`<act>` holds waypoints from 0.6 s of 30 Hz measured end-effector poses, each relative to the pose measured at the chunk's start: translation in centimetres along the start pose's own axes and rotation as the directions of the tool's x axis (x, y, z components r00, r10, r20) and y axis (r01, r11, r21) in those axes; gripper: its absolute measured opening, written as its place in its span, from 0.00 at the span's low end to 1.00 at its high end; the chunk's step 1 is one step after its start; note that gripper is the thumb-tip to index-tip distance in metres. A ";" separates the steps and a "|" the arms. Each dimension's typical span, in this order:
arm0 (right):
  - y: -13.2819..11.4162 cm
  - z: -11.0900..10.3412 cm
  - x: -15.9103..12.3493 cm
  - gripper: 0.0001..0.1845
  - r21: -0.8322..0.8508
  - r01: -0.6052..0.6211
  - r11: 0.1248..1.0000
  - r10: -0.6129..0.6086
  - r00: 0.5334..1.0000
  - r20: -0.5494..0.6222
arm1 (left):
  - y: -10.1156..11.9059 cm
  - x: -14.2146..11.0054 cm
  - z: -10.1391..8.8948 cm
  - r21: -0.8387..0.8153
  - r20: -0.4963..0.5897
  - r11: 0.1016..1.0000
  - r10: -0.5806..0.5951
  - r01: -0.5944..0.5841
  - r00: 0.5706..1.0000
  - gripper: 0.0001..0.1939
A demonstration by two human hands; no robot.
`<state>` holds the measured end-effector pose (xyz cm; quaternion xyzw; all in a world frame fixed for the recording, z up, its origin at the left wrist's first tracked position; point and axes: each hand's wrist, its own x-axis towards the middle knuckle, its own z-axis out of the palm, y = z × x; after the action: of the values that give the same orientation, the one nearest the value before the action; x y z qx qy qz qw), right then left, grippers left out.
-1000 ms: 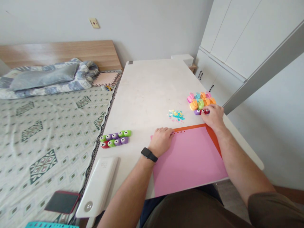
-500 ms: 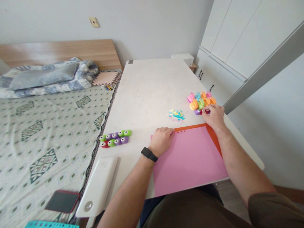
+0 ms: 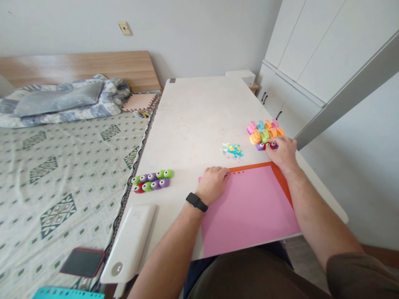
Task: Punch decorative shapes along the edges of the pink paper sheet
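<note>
My left hand [image 3: 213, 182], with a black watch on the wrist, lies on the upper left part of a pink paper sheet [image 3: 249, 211]. Its fingers are curled at the sheet's top edge; what is under the palm is hidden. A row of small punched holes shows beside the fingertips. An orange sheet [image 3: 284, 182] peeks out beneath the pink one. At the right, the fingers of my right hand [image 3: 284, 153] close on a small red craft punch [image 3: 268, 146] with eye-like buttons, in a short row with a purple punch [image 3: 259, 146].
Lever craft punches [image 3: 264, 133] in several colours stand behind that row. Paper confetti [image 3: 233, 150] lies left of them. More eye-topped punches [image 3: 152, 180] sit at the left table edge, near a white oblong device [image 3: 129, 245]. A bed [image 3: 71, 166] adjoins the white table [image 3: 199, 112].
My right hand has shifted very slightly at the small punches, and a little more of their row shows. My left hand stays on the pink sheet. The view has moved slightly.
</note>
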<state>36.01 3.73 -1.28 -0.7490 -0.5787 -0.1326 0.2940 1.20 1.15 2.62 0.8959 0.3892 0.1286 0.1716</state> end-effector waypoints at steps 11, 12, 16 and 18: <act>-0.8 -1.4 -0.2 0.16 0.109 -0.014 0.994 0.036 0.978 -0.204 | -0.1 -0.1 0.1 0.007 0.000 1.000 0.004 -0.004 1.000 0.13; -1.2 -1.7 -0.1 0.16 0.134 -0.043 0.990 0.071 0.975 -0.212 | -0.2 -0.1 0.1 0.007 -0.002 1.000 0.006 -0.006 1.000 0.13; -5.5 -3.7 0.3 0.15 0.275 -0.050 0.960 0.097 0.982 -0.159 | -0.2 -0.1 0.2 0.008 -0.006 1.000 0.004 -0.004 1.000 0.13; -9.2 -5.1 0.5 0.16 0.344 0.058 0.937 -0.036 0.997 -0.071 | -0.2 -0.1 0.1 0.004 -0.008 1.000 -0.001 0.001 1.000 0.13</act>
<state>28.19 2.52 5.62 -0.6671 -0.6011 -0.0596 0.4360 1.03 1.19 2.39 0.8955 0.3906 0.1315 0.1680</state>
